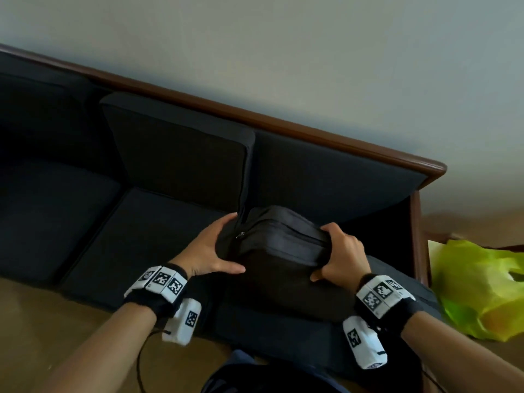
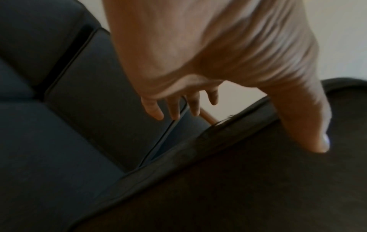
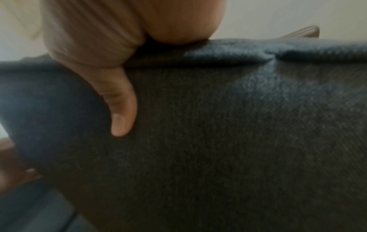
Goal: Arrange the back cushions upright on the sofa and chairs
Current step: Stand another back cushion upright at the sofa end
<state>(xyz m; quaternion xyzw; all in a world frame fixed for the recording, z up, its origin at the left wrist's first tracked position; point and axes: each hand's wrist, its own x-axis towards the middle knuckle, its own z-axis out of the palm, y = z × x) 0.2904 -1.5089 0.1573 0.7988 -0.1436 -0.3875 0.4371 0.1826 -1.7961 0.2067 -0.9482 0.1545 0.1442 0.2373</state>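
Observation:
On the right seat of the dark sofa (image 1: 312, 131), both my hands hold a dark grey back cushion (image 1: 283, 268) with its zipped edge on top, tilted towards me. My left hand (image 1: 215, 248) holds its upper left corner, thumb (image 2: 309, 125) on the front face and fingers reaching over the edge. At the upper right corner my right hand (image 1: 340, 251) grips, fingers curled over the top and thumb (image 3: 121, 113) pressed on the fabric (image 3: 238, 141). The middle back cushion (image 1: 181, 154) stands upright against the backrest.
A brown wooden rail runs along the sofa's top and ends in the right armrest (image 1: 416, 228). Past that armrest lies a yellow-green plastic bag (image 1: 476, 287). The left part of the sofa (image 1: 42, 109) is in dark shadow. A plain wall rises behind, and tan floor (image 1: 42, 321) shows in front.

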